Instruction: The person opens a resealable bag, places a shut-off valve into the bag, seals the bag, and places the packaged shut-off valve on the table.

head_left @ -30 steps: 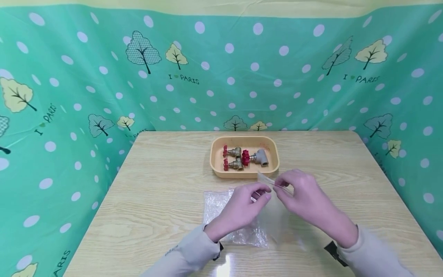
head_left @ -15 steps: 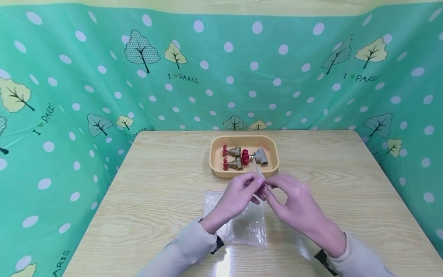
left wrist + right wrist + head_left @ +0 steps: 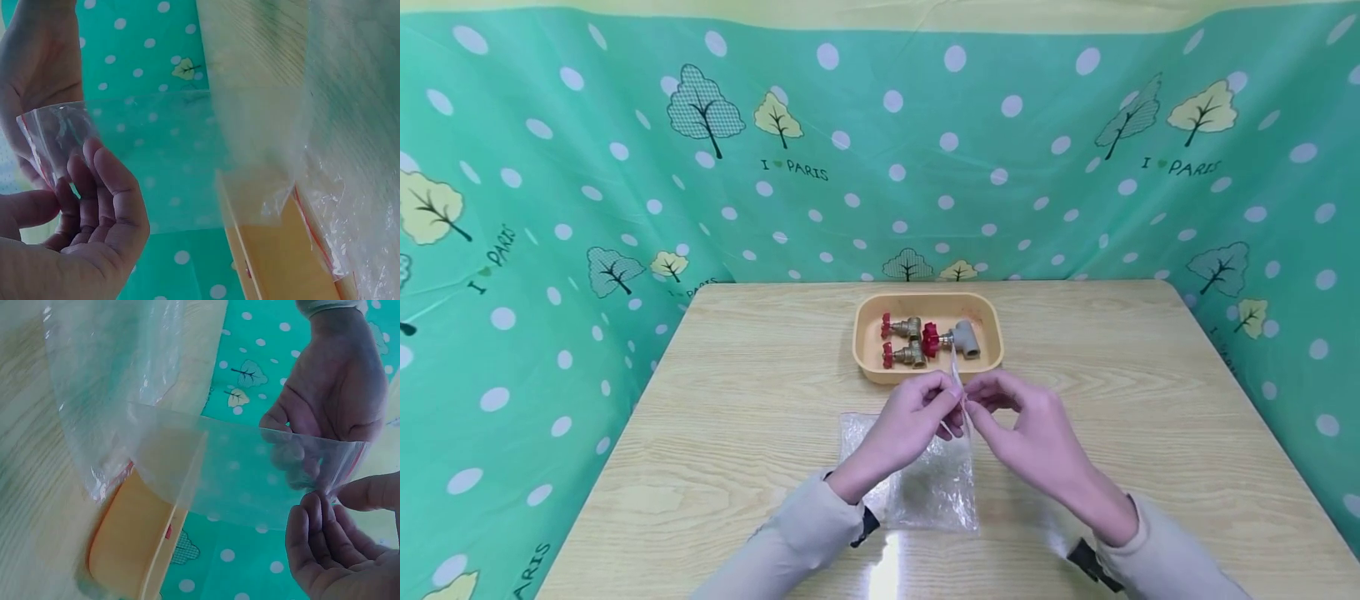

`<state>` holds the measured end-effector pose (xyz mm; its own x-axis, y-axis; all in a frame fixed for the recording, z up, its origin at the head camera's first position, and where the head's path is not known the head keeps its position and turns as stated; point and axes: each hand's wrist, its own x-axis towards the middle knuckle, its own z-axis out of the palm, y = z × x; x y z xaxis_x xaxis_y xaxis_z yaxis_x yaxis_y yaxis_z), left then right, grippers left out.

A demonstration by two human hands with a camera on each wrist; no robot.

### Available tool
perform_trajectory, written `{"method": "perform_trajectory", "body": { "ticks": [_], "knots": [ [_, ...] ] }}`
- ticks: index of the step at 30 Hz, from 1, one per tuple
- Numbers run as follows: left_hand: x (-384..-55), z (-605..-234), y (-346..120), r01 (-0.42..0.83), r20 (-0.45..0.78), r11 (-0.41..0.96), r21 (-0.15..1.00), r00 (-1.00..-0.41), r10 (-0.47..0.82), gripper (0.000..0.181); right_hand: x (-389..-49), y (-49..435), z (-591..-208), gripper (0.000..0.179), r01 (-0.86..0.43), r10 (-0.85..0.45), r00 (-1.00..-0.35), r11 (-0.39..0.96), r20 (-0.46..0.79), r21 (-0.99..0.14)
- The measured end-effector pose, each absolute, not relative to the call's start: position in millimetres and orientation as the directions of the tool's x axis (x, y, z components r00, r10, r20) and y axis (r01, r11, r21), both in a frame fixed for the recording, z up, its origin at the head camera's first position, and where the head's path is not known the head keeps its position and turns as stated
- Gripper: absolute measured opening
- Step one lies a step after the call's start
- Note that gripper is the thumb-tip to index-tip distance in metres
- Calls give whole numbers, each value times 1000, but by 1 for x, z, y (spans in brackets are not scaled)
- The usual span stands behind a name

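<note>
A clear zip-lock bag (image 3: 169,162) with a red line along its mouth hangs between my two hands, seen nearly edge-on in the head view. Thumb and fingers of my left hand (image 3: 910,421) pinch its top edge. On the other side, my right hand (image 3: 1037,425) pinches the same edge, fingertips close to the left ones. The right wrist view shows the bag (image 3: 237,469) flat-sided and see-through, with nothing inside. Below the hands, more clear plastic bags (image 3: 925,496) lie flat on the wooden table.
Behind the hands stands a beige tray (image 3: 861,362). In it lie two brass valves (image 3: 910,356) with red handwheels and a grey tee-shaped valve (image 3: 966,340), also with a red handwheel. A green dotted cloth (image 3: 880,167) encloses the table's back and sides.
Both hands have moved left, and the right hand has come close to the left. The bag's top edge has turned to point toward the tray, so the bag now shows edge-on.
</note>
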<state>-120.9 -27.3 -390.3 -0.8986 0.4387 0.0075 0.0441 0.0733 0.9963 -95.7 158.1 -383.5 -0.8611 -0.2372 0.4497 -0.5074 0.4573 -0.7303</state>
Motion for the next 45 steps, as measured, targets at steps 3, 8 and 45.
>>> {"method": "perform_trajectory", "body": {
  "ticks": [3,8,45],
  "knots": [
    [-121,-389,-28,48,4,89,995,-896,444,25,-98,156,-381,19,-379,-193,-925,417,327,-826],
    [-121,-387,-31,49,-2,102,994,-892,451,24,-101,155,-377,17,-198,-152,-976,344,154,-918],
    [-128,-396,-37,34,-40,154,988,-889,455,25,-114,154,-385,16,-1,-216,-974,321,-72,-947]
  ]
}}
